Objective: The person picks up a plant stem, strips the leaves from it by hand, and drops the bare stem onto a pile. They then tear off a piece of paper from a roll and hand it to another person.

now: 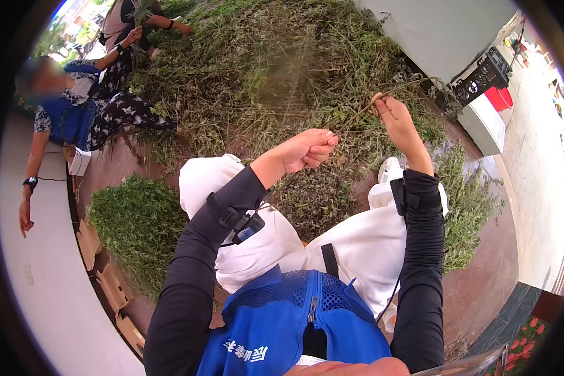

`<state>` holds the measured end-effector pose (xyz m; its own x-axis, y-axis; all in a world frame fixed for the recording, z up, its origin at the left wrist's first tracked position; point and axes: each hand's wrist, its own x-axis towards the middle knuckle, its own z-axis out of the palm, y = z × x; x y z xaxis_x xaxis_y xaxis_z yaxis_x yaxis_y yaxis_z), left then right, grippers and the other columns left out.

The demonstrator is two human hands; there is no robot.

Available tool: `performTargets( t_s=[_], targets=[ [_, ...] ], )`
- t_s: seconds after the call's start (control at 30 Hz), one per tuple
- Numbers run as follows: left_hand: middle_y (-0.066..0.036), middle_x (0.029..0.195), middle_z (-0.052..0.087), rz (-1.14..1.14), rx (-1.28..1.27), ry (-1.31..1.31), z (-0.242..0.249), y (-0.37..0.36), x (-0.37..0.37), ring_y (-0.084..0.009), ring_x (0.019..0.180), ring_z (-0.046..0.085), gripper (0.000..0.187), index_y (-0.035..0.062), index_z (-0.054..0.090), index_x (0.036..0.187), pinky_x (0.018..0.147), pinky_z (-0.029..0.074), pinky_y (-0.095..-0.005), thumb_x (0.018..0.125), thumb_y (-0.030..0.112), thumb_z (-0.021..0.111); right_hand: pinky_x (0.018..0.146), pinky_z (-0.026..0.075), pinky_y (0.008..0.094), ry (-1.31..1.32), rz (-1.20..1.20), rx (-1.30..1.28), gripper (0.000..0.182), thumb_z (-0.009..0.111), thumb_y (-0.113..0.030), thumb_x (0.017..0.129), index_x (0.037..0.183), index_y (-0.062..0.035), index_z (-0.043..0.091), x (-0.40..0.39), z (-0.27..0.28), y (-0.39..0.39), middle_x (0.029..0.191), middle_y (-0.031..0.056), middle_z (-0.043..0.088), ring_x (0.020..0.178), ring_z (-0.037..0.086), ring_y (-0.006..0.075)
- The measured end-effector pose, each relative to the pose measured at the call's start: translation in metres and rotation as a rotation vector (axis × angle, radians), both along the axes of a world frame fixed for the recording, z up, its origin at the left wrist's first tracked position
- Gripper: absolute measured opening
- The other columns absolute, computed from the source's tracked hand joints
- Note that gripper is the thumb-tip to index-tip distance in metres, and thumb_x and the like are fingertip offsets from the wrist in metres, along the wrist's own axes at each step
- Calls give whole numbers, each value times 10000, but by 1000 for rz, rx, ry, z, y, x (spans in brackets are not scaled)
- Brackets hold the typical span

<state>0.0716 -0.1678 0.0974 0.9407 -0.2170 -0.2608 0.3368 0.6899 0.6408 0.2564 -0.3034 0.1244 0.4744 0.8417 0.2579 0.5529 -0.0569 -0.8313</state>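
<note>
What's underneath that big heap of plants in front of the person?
Reddish-brown floor shows beside the heap of plants, so it probably rests on that. What lies directly beneath is covered by the tangle and cannot be seen.

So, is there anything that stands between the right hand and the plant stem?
Nothing visible does. The right hand pinches the plant stem, which stretches toward the left hand, above the heaped plants.

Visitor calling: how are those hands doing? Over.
Right hand pinching plant stem. Left hand closed at stem's near end. Plant heap ahead. No obstruction seen between hands.
</note>
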Motion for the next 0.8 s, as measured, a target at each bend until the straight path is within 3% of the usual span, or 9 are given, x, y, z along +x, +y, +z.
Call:
performTargets(
  t_s=[0.13,0.37,0.43,0.47,0.57,0.67,0.73,0.77,0.8],
  targets=[
    [94,485,246,25,62,44,-1,1,-1,-3,389,170,236,127,390,743,341,137,-146,906,270,296,563,365,377,-626,-137,-68,208,458,-159,813,677,-3,464,0,4,-4,675,158,483,639,463,336],
    [94,487,240,39,115,-6,0,0,1,-3,395,178,235,124,387,739,350,154,-142,907,262,298,601,385,385,-737,-231,-103,164,464,-144,799,728,3,480,2,-2,3,732,153,501,707,492,340],
    [89,499,254,120,256,-10,-4,1,0,-4,402,193,226,119,393,738,356,172,-140,902,256,317,697,410,364,-362,-204,-115,271,481,-240,802,942,-10,513,2,-5,4,884,160,548,833,521,325],
    [89,499,254,100,250,-10,-5,4,0,-4,402,193,226,119,393,738,356,172,-140,902,256,317,697,410,364,-360,-222,-124,271,481,-240,802,942,-10,513,5,-7,-1,884,160,548,833,521,325],
    [75,526,275,322,306,-2,-14,11,0,-9,431,226,195,105,414,754,362,191,-141,887,240,366,792,400,313,-124,-165,-361,517,473,-380,813,1218,-73,379,5,12,-42,1071,157,516,925,526,223],
    [63,542,282,375,337,8,-20,16,-2,-12,456,245,167,94,435,782,377,209,-142,879,224,390,723,414,255,141,-169,-234,391,487,-332,817,953,26,564,12,46,-110,838,126,590,785,551,149],
    [59,555,290,366,331,3,-25,16,-4,-14,465,251,167,88,438,795,390,219,-142,879,223,392,690,422,237,-41,-464,-416,386,520,-358,779,799,18,604,14,59,-171,711,95,605,739,565,110],
    [59,558,291,361,347,13,-24,15,-3,-15,469,252,172,84,437,794,395,221,-141,880,225,390,724,426,272,-2,-671,-675,313,572,-282,745,845,14,590,7,67,-195,802,131,594,821,562,150],
    [58,562,292,360,363,22,-22,12,-4,-16,472,254,177,81,435,793,400,223,-140,881,227,388,724,426,272,11,-705,-692,313,572,-282,745,845,14,590,5,53,-223,802,131,594,821,562,150]
  ],
)
